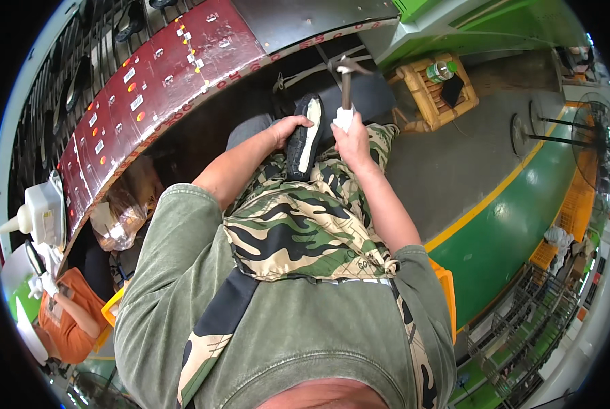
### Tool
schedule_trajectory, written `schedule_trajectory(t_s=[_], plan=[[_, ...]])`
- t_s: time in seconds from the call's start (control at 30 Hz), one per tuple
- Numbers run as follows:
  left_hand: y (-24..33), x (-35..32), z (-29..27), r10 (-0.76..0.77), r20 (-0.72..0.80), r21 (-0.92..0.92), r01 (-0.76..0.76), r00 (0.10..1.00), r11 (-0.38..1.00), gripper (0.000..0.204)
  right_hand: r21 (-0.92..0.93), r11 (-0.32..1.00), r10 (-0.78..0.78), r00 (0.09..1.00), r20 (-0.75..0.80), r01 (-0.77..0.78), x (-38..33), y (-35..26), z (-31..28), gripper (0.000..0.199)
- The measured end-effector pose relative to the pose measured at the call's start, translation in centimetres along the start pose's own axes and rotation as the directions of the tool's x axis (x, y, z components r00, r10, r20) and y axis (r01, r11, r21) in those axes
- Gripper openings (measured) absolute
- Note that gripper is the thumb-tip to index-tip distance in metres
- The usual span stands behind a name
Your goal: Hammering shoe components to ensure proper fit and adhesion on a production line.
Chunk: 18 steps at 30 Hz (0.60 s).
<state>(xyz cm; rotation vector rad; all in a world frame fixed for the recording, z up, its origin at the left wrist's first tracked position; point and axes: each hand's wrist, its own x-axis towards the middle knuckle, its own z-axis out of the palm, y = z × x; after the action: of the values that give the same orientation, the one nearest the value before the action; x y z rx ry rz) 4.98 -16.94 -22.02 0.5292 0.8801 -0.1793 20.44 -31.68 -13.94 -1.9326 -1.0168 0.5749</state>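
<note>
In my lap, over the camouflage apron (288,235), a black shoe (309,140) lies with its underside up, showing a long pale strip down the middle. My left hand (291,131) grips it from the left side, thumb along the edge of the pale strip. To its right, my right hand (353,142) is closed round the white-wrapped handle of a hammer (346,88). The hammer stands head up, raised above the shoe's level and apart from it.
A maroon-covered bench (155,85) curves along the front left, with black shoes (80,78) on a rack beyond. Front right stands a bamboo stool (420,92) bearing a bottle (442,71). A co-worker in orange (73,313) sits far left. A fan (594,133) is at right.
</note>
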Motion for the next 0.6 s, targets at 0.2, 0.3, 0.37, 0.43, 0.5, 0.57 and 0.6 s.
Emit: schedule_trajectory(t_s=[0.2, 0.3, 0.37, 0.43, 0.5, 0.57, 0.6], plan=[[1.1, -1.3, 0.3, 0.129, -0.073, -0.142, -0.139, 0.989, 0.98, 0.032, -0.155, 0.922, 0.386, 0.88, 0.275, -0.356, -0.3, -2.1, -3.0, 0.03], [1.9, -2.8, 1.2, 0.283, -0.174, -0.352, -0.328, 0.943, 0.877, 0.029, -0.018, 0.921, 0.385, 0.905, 0.178, -0.388, -0.9, -3.2, -5.3, 0.026], [2.6, -3.4, 1.9, 0.372, -0.273, -0.469, -0.46, 0.887, 0.754, 0.032, -0.009, 0.932, 0.36, 0.926, 0.113, -0.361, -1.0, -4.4, -6.8, 0.028], [2.6, -4.2, 0.9, 0.458, -0.279, -0.516, -0.534, 0.844, 0.67, 0.03, 0.034, 0.968, 0.249, 0.968, 0.032, -0.25, -1.6, -5.2, -7.2, 0.028], [2.6, -5.2, 0.5, 0.519, -0.266, -0.516, -0.574, 0.813, 0.635, 0.033, 0.049, 0.995, 0.085, 0.993, -0.087, -0.081, -2.6, -4.5, -6.7, 0.025], [1.9, -6.1, 0.7, 0.565, -0.284, -0.486, -0.624, 0.775, 0.611, 0.04, 0.065, 0.998, 0.023, 0.989, -0.146, -0.014, -4.0, -3.4, -5.1, 0.025], [1.3, -6.3, 0.3, 0.577, -0.312, -0.441, -0.653, 0.755, 0.616, 0.042, -0.066, 0.997, -0.058, 0.987, -0.149, 0.048, -4.5, -1.9, -4.2, 0.03]])
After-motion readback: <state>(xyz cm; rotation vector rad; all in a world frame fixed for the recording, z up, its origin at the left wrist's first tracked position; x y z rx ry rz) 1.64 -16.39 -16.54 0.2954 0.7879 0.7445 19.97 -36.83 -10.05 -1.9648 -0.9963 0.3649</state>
